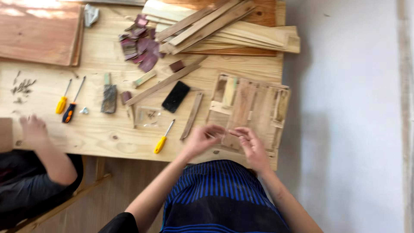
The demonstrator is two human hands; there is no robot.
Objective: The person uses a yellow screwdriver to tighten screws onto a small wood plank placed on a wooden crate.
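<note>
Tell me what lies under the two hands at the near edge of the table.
Beneath the left hand and right hand sits a small slatted wooden frame on the table. The frame's near slats are covered by the hands; the image is blurred, so anything pinched between the fingers cannot be made out.

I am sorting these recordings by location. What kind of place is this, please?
Probably a small woodworking or craft workshop: a wooden table holds stacked wood strips, screwdrivers and sandpaper scraps.

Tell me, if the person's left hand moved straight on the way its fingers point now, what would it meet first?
Probably the right hand: the left hand points toward it, fingertips nearly touching above the slatted wooden frame. Blur hides the gap.
</note>
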